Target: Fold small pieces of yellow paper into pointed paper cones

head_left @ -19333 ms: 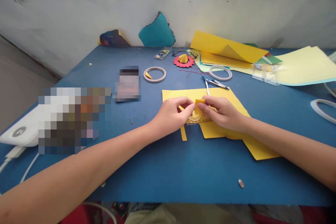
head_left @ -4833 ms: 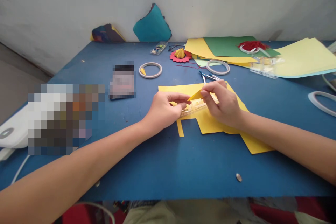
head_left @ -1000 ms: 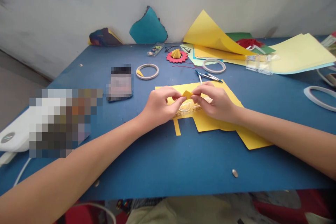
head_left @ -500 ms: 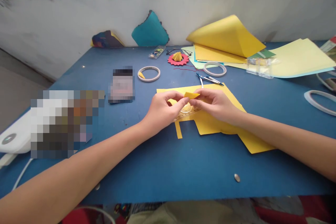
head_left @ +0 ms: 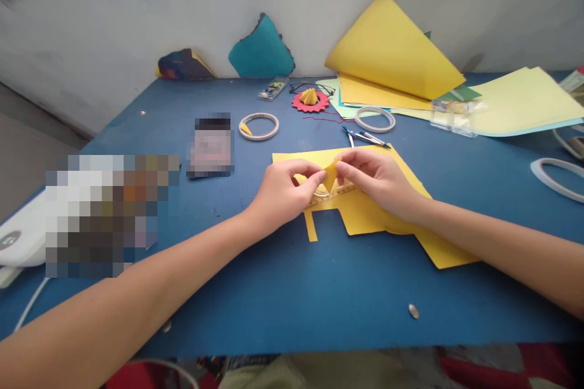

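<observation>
My left hand [head_left: 285, 188] and my right hand [head_left: 376, 179] meet over the middle of the blue table [head_left: 292, 279]. Both pinch a small folded yellow paper piece [head_left: 329, 173] between thumb and fingers. Under the hands lies a cut yellow sheet [head_left: 392, 219] with a clear ruler [head_left: 333, 193] across it. A narrow yellow strip [head_left: 311, 226] lies at the sheet's near left edge.
Behind the hands lie a compass [head_left: 365, 138], two tape rolls [head_left: 259, 126] [head_left: 375, 119], a red and yellow paper flower [head_left: 310, 100] and a stack of coloured sheets [head_left: 524, 103] with a lifted yellow sheet [head_left: 392, 51]. Another tape ring [head_left: 559, 177] sits far right. A white device [head_left: 18, 237] lies at left.
The small yellow piece has turned from lying flat between my fingers to standing on edge. The yellow sheet at the back has lifted higher.
</observation>
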A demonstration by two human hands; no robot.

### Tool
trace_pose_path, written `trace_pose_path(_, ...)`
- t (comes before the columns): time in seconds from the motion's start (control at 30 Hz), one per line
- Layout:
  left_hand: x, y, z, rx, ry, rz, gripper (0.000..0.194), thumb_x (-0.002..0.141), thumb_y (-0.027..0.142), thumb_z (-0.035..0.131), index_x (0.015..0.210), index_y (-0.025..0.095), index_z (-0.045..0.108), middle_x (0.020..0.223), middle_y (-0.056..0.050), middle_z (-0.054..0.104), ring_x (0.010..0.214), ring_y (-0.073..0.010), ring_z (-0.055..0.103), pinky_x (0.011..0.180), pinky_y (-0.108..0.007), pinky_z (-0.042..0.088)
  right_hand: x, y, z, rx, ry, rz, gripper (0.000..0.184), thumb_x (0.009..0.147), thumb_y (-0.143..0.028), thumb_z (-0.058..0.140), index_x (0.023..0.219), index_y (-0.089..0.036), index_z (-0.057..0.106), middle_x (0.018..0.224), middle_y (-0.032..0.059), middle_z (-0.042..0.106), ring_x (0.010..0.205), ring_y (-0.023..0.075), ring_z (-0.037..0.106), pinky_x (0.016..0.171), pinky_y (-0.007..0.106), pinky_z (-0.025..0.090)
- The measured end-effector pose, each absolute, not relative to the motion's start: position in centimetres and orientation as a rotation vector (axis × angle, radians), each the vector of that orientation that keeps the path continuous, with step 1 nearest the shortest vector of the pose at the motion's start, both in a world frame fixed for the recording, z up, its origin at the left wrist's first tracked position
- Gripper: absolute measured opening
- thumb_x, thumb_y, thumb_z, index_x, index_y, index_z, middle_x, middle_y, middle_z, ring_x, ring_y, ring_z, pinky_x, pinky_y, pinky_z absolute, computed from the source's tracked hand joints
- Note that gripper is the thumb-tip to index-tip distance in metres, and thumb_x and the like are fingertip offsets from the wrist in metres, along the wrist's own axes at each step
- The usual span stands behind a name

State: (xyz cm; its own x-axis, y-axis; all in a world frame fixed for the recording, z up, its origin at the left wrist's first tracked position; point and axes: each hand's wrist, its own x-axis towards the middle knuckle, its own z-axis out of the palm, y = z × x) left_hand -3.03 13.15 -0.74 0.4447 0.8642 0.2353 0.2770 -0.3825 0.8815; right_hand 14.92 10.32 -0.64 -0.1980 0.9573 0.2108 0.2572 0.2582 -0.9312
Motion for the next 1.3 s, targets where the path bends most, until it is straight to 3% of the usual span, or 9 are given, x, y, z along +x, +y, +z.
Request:
trace_pose_path(0.33,-3.09,13.21,-0.90,2.008,0.948,0.925,0.018,0.080,0.021,0.057,0.067,0.016,0.068,0.069,-0.001,0.069,0.060,-0.0110,0.057,0.052,-0.022,0.042,15.08,10.32,-0.77,-1.186,-1.616,0.950,0.022,0.082,-0.039,0.062,0.078,-0.018,0.063,0.072,0.0005,0.061,0.065,0.0105,0.055,0.063,0.024,0.047)
trace_pose_path(0.67,-3.00,13.05,-0.89,1.970,0.968,0.899,0.019,0.080,0.025,0.057,0.067,0.016,0.068,0.065,-0.001,0.066,0.058,-0.0105,0.054,0.050,-0.021,0.040,15.26,10.47,-0.71,-1.223,-1.688,0.889,0.029,0.089,-0.041,0.049,0.074,-0.018,0.060,0.069,0.0001,0.060,0.067,0.0109,0.054,0.065,0.025,0.044)
trace_pose_path(1.3,-3.06,13.21,-0.60,1.989,0.915,0.837,0.022,0.080,0.021,0.055,0.062,0.014,0.067,0.067,-0.002,0.065,0.063,-0.0119,0.057,0.054,-0.021,0.042,14.92,10.23,-0.69,-1.267,-1.629,0.814,0.021,0.081,-0.038,0.061,0.078,-0.017,0.065,0.076,0.0017,0.063,0.069,0.0121,0.055,0.063,0.025,0.043)
